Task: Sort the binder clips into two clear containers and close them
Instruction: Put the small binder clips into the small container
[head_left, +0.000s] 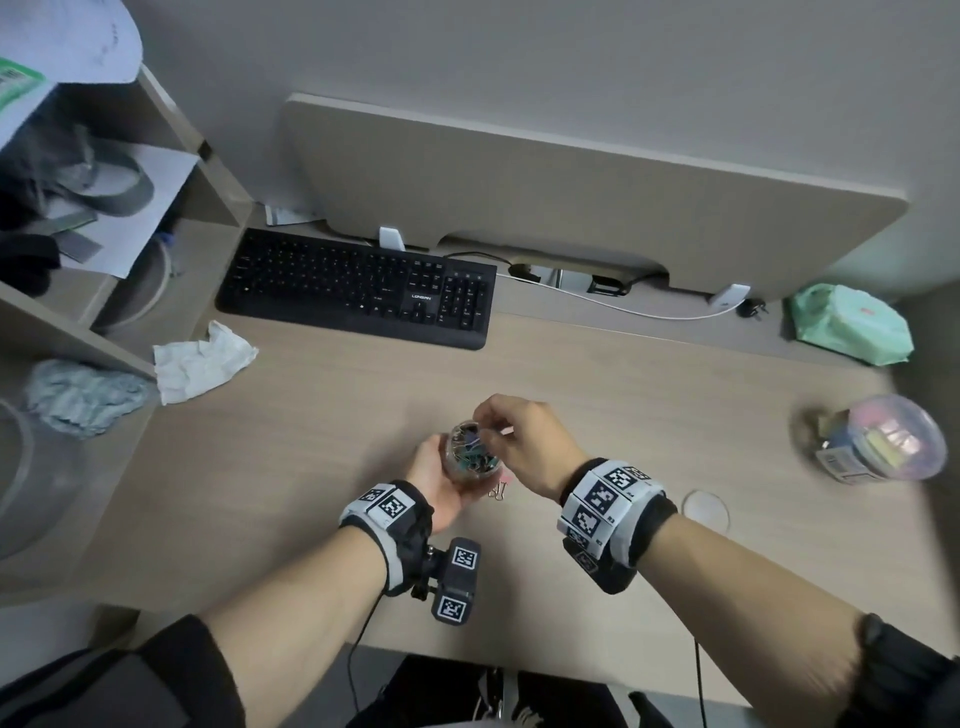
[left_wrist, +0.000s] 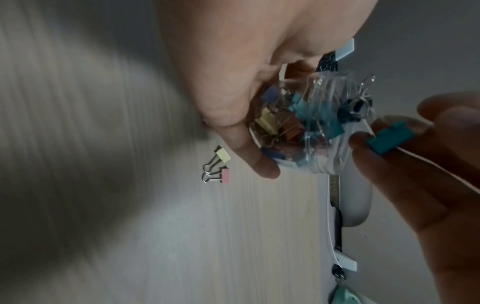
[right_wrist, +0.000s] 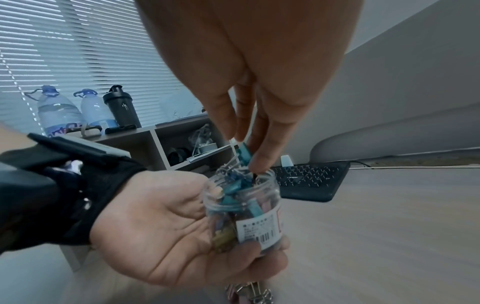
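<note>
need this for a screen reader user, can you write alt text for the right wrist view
A right hand pinches a teal binder clip at the mouth of a small clear jar of coloured clips, which the left hand holds above a wooden desk. A black keyboard lies behind.

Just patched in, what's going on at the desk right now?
A person is sorting binder clips. Their left hand holds a small clear plastic jar, open and nearly full of mixed-colour clips. The right hand pinches a teal binder clip right at the jar's mouth. A yellow clip and a pink clip lie loose on the wooden desk. A second clear round container, lid on, stands off to the right, and a round clear lid lies near the right wrist.
</note>
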